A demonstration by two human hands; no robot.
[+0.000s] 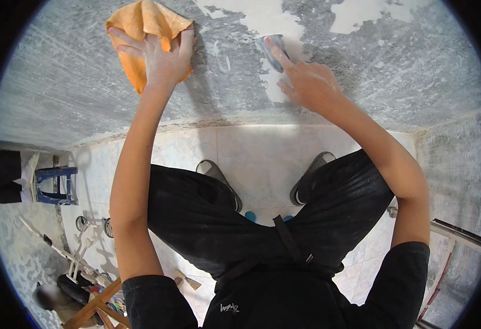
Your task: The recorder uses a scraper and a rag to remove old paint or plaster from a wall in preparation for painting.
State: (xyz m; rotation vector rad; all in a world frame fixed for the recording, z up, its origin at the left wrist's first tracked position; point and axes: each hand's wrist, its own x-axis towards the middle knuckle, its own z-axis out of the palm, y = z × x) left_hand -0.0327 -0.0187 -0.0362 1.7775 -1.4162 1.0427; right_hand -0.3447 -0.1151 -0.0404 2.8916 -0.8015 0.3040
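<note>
In front of me is a grey wall [76, 82], patched with white filler [270, 22] and scuffed with pale streaks. My left hand [162, 57] is at the upper left with an orange cloth [136, 19] against the wall. Its fingers are partly spread over the cloth, and a fold pokes out between them. My right hand [312, 82] grips a small blue-grey pad [270, 52] against a white patch, the index finger stretched along it. The pad's exact kind is unclear, and its underside is hidden.
A blue plastic stool [57, 183] stands at the left. A white wheeled frame [78, 255] and a wooden stand [100, 301] are at the lower left, near a person [68, 307]. A scraper [189, 281] lies on the tiled floor [257, 145]. A metal-edged door [460, 233] is at the right.
</note>
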